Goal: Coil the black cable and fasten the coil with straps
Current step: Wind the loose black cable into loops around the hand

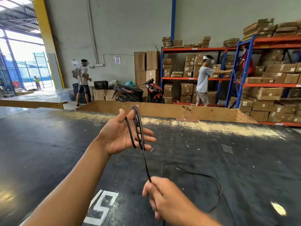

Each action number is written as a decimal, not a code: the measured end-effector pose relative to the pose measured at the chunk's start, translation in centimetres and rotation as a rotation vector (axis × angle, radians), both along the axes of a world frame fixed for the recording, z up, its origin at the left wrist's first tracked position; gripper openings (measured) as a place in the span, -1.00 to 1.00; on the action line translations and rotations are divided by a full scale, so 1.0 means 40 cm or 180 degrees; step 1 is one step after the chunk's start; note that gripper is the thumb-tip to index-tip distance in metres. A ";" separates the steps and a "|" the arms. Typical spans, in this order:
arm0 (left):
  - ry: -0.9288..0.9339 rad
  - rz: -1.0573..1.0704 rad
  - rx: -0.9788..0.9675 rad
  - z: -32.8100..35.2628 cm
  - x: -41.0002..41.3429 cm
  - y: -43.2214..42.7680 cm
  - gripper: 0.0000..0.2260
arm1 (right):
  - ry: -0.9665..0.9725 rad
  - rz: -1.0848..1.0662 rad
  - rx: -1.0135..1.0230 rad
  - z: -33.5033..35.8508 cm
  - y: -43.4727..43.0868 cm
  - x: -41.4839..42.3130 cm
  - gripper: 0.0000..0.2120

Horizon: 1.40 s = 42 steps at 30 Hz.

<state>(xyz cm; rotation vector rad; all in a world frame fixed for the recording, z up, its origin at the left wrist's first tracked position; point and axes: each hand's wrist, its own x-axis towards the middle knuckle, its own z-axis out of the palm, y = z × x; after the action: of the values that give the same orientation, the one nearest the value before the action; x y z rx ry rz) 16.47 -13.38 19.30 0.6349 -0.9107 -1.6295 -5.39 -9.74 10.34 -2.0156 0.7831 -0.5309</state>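
My left hand (121, 136) is raised palm-up above the black table, fingers spread, with several loops of the black cable (137, 128) hanging over the index finger and across the palm. From the loops one strand runs down to my right hand (164, 195), which pinches it between thumb and fingers near the table's front. The loose rest of the cable (210, 176) lies in a wide curve on the table to the right of my right hand. No straps are visible.
The black table (57, 144) has a white marking (102, 207) near its front edge. Behind it stands a large open cardboard box (211, 112). Farther back are shelves of cartons (268, 79), two motorbikes (140, 92) and people at work.
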 end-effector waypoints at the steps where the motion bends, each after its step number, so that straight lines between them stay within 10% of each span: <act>1: -0.0008 -0.0076 -0.0035 0.003 -0.007 0.005 -0.47 | 0.0038 -0.0001 0.0119 -0.028 0.006 0.005 -0.77; 14: -0.0593 -0.1443 -0.0258 -0.022 -0.126 0.078 -0.50 | 0.0721 -0.0054 -0.0740 0.047 -0.266 -0.015 -0.82; 42: -0.0932 -0.0754 0.0578 -0.120 -0.143 0.052 -0.47 | 0.1629 -0.0358 -0.2942 0.380 -0.316 -0.018 -0.83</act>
<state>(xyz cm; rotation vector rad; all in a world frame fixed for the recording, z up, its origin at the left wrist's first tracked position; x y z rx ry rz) 10.74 -11.28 14.52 0.9382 -1.0896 -1.8770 -6.11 -22.37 25.55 -3.0508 1.0795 -0.4889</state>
